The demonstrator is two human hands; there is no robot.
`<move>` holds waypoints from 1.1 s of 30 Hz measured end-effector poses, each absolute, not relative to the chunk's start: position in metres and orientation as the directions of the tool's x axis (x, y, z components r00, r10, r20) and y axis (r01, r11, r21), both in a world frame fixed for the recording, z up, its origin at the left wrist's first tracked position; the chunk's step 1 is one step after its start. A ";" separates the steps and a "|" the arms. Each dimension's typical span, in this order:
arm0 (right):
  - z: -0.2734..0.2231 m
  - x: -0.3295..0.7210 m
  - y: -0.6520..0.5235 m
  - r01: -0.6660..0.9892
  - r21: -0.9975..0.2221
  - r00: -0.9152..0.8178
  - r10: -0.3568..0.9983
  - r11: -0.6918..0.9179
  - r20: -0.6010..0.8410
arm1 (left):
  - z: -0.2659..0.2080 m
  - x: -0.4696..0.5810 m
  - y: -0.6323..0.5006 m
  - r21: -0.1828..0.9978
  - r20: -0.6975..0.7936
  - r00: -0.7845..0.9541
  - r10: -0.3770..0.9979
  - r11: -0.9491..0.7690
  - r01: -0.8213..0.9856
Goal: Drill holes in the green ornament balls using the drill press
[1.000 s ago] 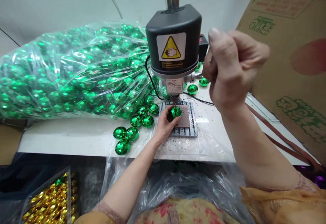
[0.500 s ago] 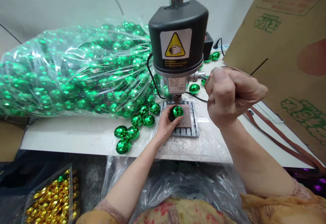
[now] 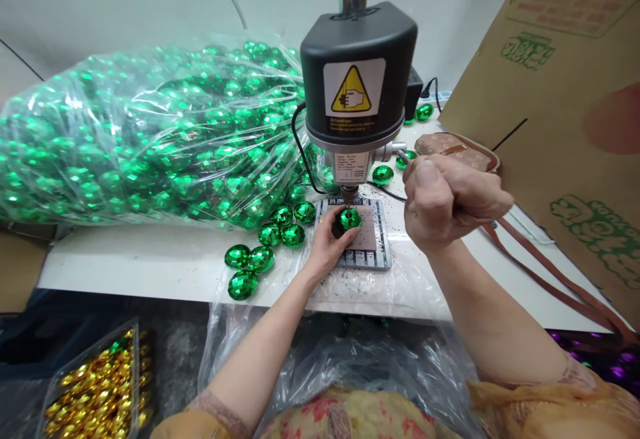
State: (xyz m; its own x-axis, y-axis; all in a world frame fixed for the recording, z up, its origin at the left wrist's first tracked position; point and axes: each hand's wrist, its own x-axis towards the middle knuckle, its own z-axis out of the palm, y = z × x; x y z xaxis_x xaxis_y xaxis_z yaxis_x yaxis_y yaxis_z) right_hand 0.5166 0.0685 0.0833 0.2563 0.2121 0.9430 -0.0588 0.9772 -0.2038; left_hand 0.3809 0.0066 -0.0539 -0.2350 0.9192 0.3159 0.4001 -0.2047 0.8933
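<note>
My left hand [image 3: 331,242] is closed around a shiny green faceted ball [image 3: 350,218], steadying it on the slotted base plate [image 3: 383,242] of a bench drill press [image 3: 357,86]. Directly above the ball is the drill's chuck [image 3: 350,194]; whether the bit is inside the ball I cannot tell. My right hand [image 3: 447,199] makes a fist around the end of the press's feed lever [image 3: 400,151], most of which the fingers hide. Beside my left hand, several loose green balls [image 3: 269,234] lie on the white table [image 3: 150,262].
A big clear bag of green balls [image 3: 150,139] fills the left and back of the table. At the right stand a cardboard box [image 3: 575,106] and a brown strapped bag [image 3: 450,149]. Below left is a clear container of gold balls [image 3: 95,386]. Plastic sheeting [image 3: 395,352] drapes over the front edge.
My right hand has come down a little with the lever, uncovering more of the brown bag. The drill head appears slightly farther right. My left hand and the ball stay put.
</note>
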 end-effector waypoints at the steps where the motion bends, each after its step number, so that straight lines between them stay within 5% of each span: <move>1: 0.082 0.517 0.069 -0.059 -0.206 0.250 0.214 0.977 0.944 | -0.054 0.381 0.007 0.894 0.315 -0.237 0.919 -0.203 0.399; 14: 0.070 0.519 0.069 -0.124 -0.057 0.202 0.081 0.991 0.976 | -0.055 0.380 0.007 0.896 0.302 -0.254 0.919 -0.183 0.404; 20: 0.117 0.515 0.064 -0.166 -0.391 0.242 0.422 0.905 0.874 | -0.051 0.385 0.007 0.913 0.290 -0.334 0.897 -0.155 0.377; 24: 0.135 0.513 0.073 -0.249 -0.397 0.236 0.453 0.884 0.860 | -0.037 0.397 -0.026 0.862 0.352 -0.437 0.828 -0.105 0.495; 28: 0.133 0.511 0.079 -0.259 -0.381 0.255 0.444 0.887 0.859 | -0.030 0.409 -0.086 0.698 0.453 -0.065 0.889 -0.308 0.646; 33: 0.130 0.509 0.079 -0.255 -0.376 0.282 0.440 0.891 0.853 | -0.044 0.400 -0.139 0.318 0.456 0.359 0.814 -0.526 0.789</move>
State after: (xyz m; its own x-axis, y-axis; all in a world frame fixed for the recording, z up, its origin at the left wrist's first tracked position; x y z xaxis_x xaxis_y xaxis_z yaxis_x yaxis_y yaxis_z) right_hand 0.5093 0.0790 0.1302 0.2819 0.4400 0.8526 -0.2547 0.8911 -0.3756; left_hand 0.3998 -0.1386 -0.0445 0.3589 0.8143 0.4562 0.7891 -0.5257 0.3177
